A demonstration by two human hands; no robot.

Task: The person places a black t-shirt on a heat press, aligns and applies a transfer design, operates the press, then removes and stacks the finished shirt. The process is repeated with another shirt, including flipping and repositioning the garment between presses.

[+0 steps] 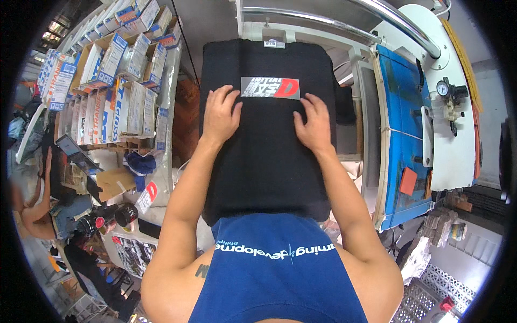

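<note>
A black T-shirt (264, 161) lies spread over a flat platen in front of me, its collar label at the far end. On its upper part rests a small rectangular transfer sheet (271, 88) with white, grey and red lettering. My left hand (221, 114) is on the cloth by the sheet's left edge, fingers stretched forward and thumb apart. Near the lower right corner, my right hand (313, 119) lies with fingers extended. Neither hand holds anything; whether the fingertips touch the sheet I cannot tell.
At right is a heat press with a blue-covered plate (406, 134), a pressure gauge (442, 88) and chrome bars (318, 26). Stacked cardboard boxes (102, 59) fill the left. Below them are another transfer sheet (146, 197) and a black cylindrical container (126, 214). Another person's arm (40, 207) shows at far left.
</note>
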